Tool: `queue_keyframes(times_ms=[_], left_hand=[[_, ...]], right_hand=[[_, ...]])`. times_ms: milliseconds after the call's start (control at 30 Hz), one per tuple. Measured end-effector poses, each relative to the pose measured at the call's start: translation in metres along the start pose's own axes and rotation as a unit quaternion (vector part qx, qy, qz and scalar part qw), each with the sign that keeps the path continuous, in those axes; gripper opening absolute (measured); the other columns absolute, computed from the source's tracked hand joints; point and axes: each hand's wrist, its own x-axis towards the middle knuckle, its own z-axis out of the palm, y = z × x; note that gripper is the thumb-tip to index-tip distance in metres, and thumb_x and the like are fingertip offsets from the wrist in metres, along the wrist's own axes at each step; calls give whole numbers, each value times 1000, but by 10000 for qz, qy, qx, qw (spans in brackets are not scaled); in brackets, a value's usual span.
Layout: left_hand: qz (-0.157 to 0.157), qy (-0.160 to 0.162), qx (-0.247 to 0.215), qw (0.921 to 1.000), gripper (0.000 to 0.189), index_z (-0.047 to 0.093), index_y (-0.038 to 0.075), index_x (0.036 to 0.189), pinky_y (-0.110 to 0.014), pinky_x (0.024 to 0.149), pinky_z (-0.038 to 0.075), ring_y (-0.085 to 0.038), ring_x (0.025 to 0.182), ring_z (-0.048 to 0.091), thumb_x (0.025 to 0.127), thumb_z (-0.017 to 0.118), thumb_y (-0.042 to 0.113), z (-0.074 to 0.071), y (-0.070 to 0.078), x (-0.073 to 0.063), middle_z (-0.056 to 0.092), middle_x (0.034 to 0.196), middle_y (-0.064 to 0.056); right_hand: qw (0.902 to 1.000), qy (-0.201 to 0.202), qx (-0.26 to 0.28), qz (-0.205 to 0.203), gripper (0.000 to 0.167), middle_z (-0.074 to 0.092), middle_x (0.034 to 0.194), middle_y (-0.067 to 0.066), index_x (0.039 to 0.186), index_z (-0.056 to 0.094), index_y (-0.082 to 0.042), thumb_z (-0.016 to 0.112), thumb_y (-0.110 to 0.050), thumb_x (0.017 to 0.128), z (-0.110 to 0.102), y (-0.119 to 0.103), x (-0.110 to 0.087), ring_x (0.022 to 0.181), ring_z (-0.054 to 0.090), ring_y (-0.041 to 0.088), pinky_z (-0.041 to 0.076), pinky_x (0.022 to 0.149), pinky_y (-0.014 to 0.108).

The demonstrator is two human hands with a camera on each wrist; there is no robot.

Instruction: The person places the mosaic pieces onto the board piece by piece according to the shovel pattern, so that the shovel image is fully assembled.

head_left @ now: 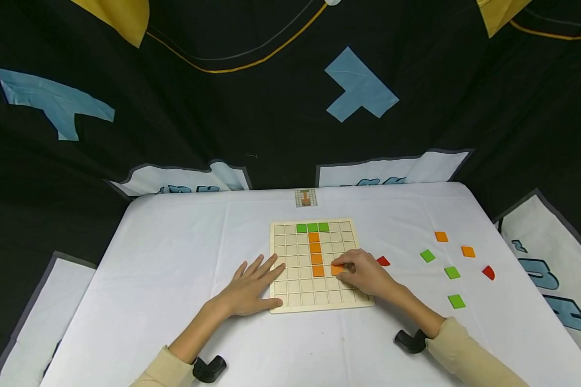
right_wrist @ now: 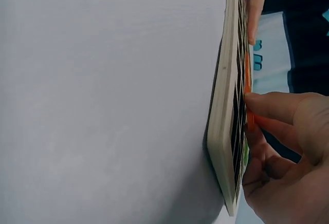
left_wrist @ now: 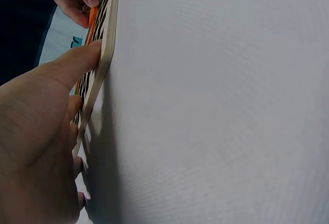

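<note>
A wooden grid board [head_left: 290, 299] lies on the white table. Three green square tiles [head_left: 312, 228] form a row near its far edge, with a column of several orange square tiles [head_left: 316, 248] running down from the middle one. My right hand [head_left: 368, 272] pinches another orange tile [head_left: 337, 270] between thumb and fingers, over the grid just right of the column's near end. Spread fingers of my left hand [head_left: 249, 290] rest at the board's left side; in the left wrist view the thumb [left_wrist: 82, 62] touches its rim. A red quarter-round piece [head_left: 383, 261] lies beyond the right hand.
A small picture card [head_left: 305, 198] lies at the table's far edge. Off to the right are two loose orange tiles [head_left: 441, 236], three green tiles [head_left: 427, 256] and another red piece [head_left: 488, 273]. A dark printed cloth [head_left: 281, 118] hangs behind the table.
</note>
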Motion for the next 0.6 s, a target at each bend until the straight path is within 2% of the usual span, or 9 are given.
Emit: queue_keyframes(times_ms=[167, 600], left_hand=[[5, 19, -37, 10000, 79, 30, 18, 159, -65, 114, 3, -37, 150, 4, 95, 60, 55, 0, 0, 0, 13, 166, -8], [-38, 4, 9, 10000, 80, 29, 19, 159, -64, 115, 3, -36, 151, 4, 95, 60, 55, 0, 1, 0, 12, 166, -7]], right_hand=[[10000, 4, -69, -2, 25, 71, 107, 1, 109, 76, -5, 77, -3, 85, 3, -5, 4, 99, 58, 22, 47, 84, 39], [9998, -103, -115, -104, 25, 69, 104, -1, 108, 77, -6, 79, -5, 84, 8, -8, 9, 97, 59, 20, 48, 82, 37]])
